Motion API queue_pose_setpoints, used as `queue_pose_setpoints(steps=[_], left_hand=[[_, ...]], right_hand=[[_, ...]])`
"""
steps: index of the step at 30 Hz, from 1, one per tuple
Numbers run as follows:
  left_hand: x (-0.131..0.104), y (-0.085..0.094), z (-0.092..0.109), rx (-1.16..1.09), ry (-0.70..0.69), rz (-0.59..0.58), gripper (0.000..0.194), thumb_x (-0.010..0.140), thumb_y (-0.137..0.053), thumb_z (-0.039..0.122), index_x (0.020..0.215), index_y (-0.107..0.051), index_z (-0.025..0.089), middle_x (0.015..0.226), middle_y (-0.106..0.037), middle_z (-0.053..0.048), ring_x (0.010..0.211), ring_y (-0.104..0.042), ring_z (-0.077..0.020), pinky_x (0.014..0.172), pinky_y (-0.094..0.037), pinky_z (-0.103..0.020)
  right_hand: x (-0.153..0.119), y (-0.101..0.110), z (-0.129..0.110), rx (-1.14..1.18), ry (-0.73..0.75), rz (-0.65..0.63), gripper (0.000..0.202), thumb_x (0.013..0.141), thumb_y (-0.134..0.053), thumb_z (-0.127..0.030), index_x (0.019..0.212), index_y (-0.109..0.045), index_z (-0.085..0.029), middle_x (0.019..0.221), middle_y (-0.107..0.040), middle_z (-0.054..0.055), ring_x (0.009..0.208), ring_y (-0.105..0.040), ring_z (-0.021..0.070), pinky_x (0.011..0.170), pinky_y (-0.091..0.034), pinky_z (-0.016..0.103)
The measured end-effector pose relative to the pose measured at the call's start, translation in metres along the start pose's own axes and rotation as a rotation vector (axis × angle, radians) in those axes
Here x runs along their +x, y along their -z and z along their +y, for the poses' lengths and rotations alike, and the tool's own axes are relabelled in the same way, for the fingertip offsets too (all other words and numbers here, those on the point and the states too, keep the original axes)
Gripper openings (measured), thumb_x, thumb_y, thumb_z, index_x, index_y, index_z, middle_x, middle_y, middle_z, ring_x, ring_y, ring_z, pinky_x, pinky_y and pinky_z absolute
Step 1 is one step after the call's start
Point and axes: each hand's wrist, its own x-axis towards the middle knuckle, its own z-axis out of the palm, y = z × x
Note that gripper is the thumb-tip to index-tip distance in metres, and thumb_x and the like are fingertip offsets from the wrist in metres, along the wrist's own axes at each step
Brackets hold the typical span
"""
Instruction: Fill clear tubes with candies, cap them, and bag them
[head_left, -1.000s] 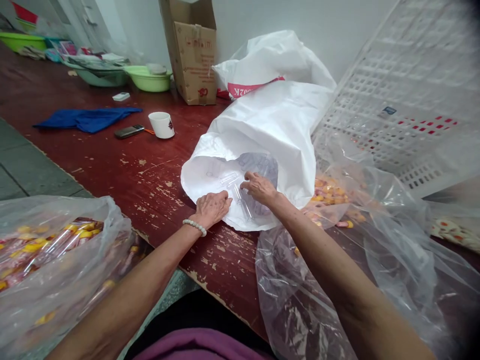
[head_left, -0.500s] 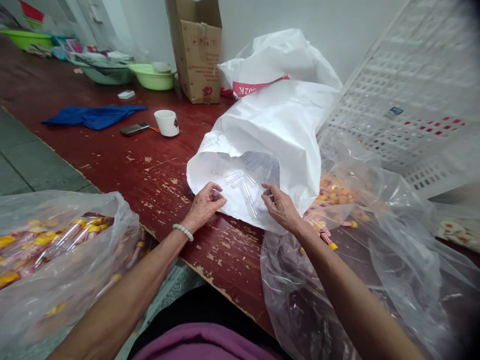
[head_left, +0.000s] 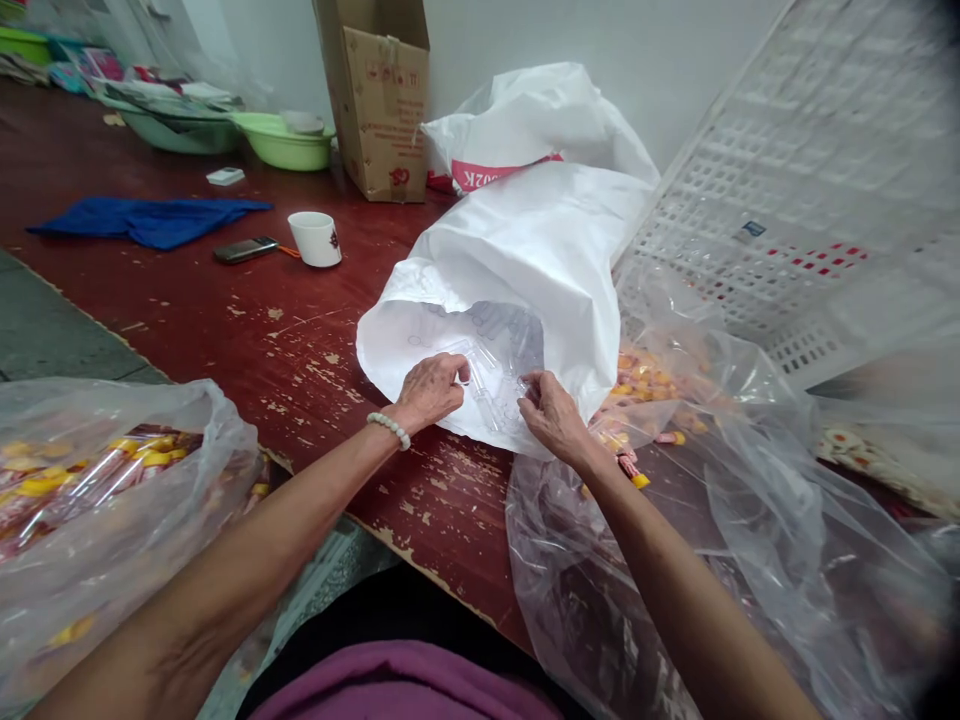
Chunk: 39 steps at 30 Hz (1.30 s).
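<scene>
A white woven sack [head_left: 517, 240] lies on its side with its mouth open towards me. Several clear tubes [head_left: 484, 395] lie loose inside the mouth. My left hand [head_left: 435, 390], with a beaded bracelet at the wrist, is in the left of the opening. Its thumb and fingers pinch the end of a clear tube. On the right of the mouth, my right hand [head_left: 551, 412] is closed with its fingertips around a clear tube, which its fingers partly hide.
Clear bags of yellow-capped tubes lie at left [head_left: 112, 470] and right [head_left: 645, 385]. A white plastic basket [head_left: 720, 220] leans at right. On the red table [head_left: 285, 350] are a white cup [head_left: 315, 240], a phone [head_left: 246, 249], a blue cloth [head_left: 157, 222], a cardboard box [head_left: 386, 115] and basins [head_left: 285, 148].
My left hand has moved right, further into the sack's mouth, and its fingers have closed on a tube. My right fingers have closed on a tube too. The view has shifted slightly right.
</scene>
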Motion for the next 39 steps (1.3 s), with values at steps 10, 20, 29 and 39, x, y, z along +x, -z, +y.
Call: queue_pose_setpoints(steps=[10, 20, 29, 39], left_hand=[[0.045, -0.021, 0.000, 0.050, -0.057, -0.046, 0.043, 0.072, -0.049, 0.003, 0.103, -0.070, 0.025, 0.095, -0.056, -0.007, 0.084, -0.056, -0.0199, 0.072, -0.045, -0.029], [0.043, -0.016, -0.025, 0.166, -0.303, -0.087, 0.026, 0.077, -0.055, 0.008, 0.097, -0.068, 0.017, 0.105, -0.057, -0.011, 0.100, -0.049, -0.0256, 0.087, -0.042, -0.037], [-0.002, -0.007, -0.036, -0.577, -0.177, -0.053, 0.023, 0.081, -0.055, 0.025, 0.102, -0.059, 0.017, 0.099, -0.064, -0.004, 0.090, -0.059, -0.0171, 0.079, -0.046, -0.027], [-0.016, -0.006, -0.030, 0.035, -0.018, -0.013, 0.048, 0.072, -0.047, 0.000, 0.108, -0.067, 0.025, 0.102, -0.053, -0.008, 0.098, -0.055, -0.0212, 0.087, -0.046, -0.031]], right_hand=[[-0.007, -0.003, -0.007, -0.337, 0.204, -0.160, 0.036, 0.077, -0.044, -0.006, 0.104, -0.063, -0.020, 0.102, -0.058, 0.007, 0.080, -0.058, 0.0165, 0.067, -0.042, 0.027], [0.005, -0.002, -0.014, -0.553, 0.636, -0.400, 0.031, 0.087, -0.043, -0.012, 0.108, -0.062, -0.027, 0.124, -0.051, 0.006, 0.080, -0.059, 0.0141, 0.066, -0.043, 0.027], [-0.003, -0.020, -0.027, 0.387, -0.045, -0.023, 0.041, 0.080, -0.053, -0.030, 0.118, -0.051, -0.016, 0.084, -0.062, 0.001, 0.061, -0.052, 0.0112, 0.064, -0.045, 0.027], [0.004, -0.034, -0.026, 0.424, -0.067, -0.054, 0.030, 0.076, -0.055, -0.032, 0.103, -0.055, -0.017, 0.096, -0.063, 0.005, 0.079, -0.057, 0.0150, 0.076, -0.044, 0.031]])
